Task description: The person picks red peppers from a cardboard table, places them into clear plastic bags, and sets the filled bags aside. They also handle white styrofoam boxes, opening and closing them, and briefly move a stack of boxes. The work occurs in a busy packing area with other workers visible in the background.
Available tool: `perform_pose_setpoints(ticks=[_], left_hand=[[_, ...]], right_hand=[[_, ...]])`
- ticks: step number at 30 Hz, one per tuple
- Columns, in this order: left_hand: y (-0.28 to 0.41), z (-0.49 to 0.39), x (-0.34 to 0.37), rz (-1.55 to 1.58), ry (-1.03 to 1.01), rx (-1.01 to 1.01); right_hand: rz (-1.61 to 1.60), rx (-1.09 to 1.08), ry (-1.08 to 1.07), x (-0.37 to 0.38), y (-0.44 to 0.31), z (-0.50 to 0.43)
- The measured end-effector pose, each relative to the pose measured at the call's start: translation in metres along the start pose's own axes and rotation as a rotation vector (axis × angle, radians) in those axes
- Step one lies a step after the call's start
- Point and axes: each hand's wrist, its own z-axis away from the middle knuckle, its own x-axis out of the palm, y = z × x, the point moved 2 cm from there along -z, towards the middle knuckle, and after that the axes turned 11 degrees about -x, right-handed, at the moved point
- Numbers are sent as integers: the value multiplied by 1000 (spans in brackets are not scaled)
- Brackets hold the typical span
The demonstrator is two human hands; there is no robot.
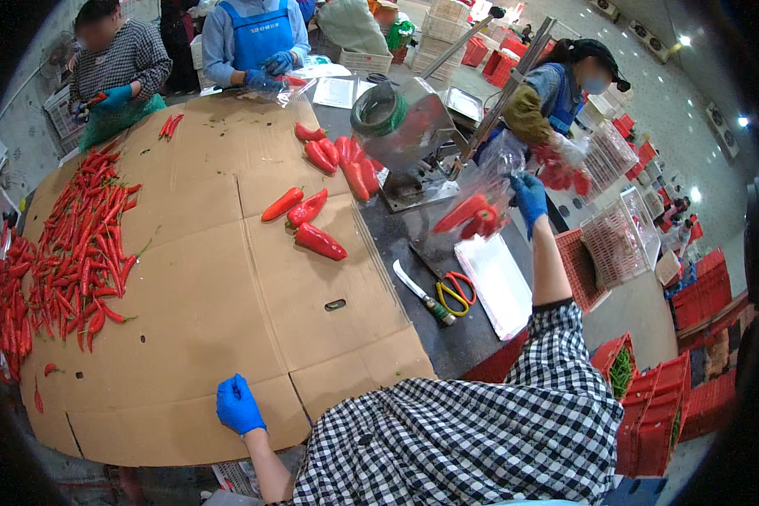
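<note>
Stretched out to the right, my right hand [529, 197], in a blue glove, grips the gathered top of a clear plastic bag [474, 205] with large red peppers [484, 220] inside. My left hand [239, 405], also gloved in blue, rests on the cardboard [196, 354] near its front edge; its fingers are curled and nothing shows in them. Loose large red peppers [319, 241] lie on the cardboard, with more [358, 167] at its right edge. A big heap of small red chillies [88, 234] covers the left side.
A curved knife [420, 291], scissors [455, 294] and a stack of white sheets [496, 284] lie on the dark table. Beyond them stands a metal device with a roll of green tape [379, 111]. Co-workers stand across the table and at right. Red crates [654, 411] are stacked at my right.
</note>
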Motion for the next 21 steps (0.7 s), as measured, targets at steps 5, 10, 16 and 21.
perform_pose_setpoints(ticks=[5, 10, 16, 21], left_hand=[[-3, 0, 2, -25, 27, 18], [-3, 2, -2, 20, 37, 50], [0, 3, -6, 15, -7, 13], [1, 1, -5, 66, 22, 44]], right_hand=[[-47, -39, 302, -15, 88, -74], [510, -127, -49, 21, 161, -65], [410, 171, -254, 63, 204, 27], [553, 36, -127, 68, 155, 59]])
